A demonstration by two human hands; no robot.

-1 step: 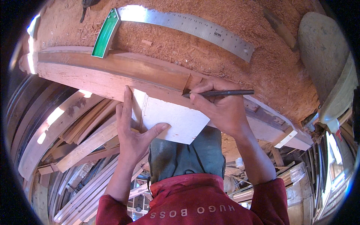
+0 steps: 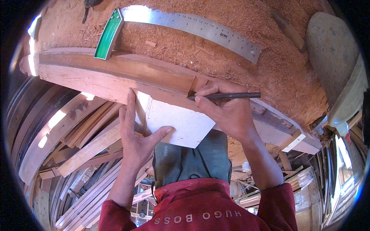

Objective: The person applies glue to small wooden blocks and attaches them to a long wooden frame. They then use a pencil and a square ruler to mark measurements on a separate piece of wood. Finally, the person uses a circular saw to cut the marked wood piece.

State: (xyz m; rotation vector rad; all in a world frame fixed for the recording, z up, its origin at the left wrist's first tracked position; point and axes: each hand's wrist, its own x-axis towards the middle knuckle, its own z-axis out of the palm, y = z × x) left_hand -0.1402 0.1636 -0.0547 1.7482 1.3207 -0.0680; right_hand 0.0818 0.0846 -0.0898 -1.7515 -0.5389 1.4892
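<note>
A long wooden beam (image 2: pixel 84 81) with a rebated edge runs across in front of me. Against its near side sits a white-faced angled block (image 2: pixel 179 122). My left hand (image 2: pixel 135 144) holds this block, the thumb on its white face and the fingers along its left side, with a fingertip touching the beam. Pinched in my right hand (image 2: pixel 233 117) is a dark pencil (image 2: pixel 239 95), nearly level, its tip at the beam just above the block. A dark line crosses the rebate beside the tip. The right hand's lower fingers are partly hidden.
Beyond the beam, a try square with a steel blade (image 2: pixel 189 27) and green handle (image 2: pixel 106 43) lies on sawdust (image 2: pixel 165 46), its handle end touching the beam. Stacked timber strips (image 2: pixel 92 188) fill the lower left. A grey rounded slab (image 2: pixel 331 50) stands at far right.
</note>
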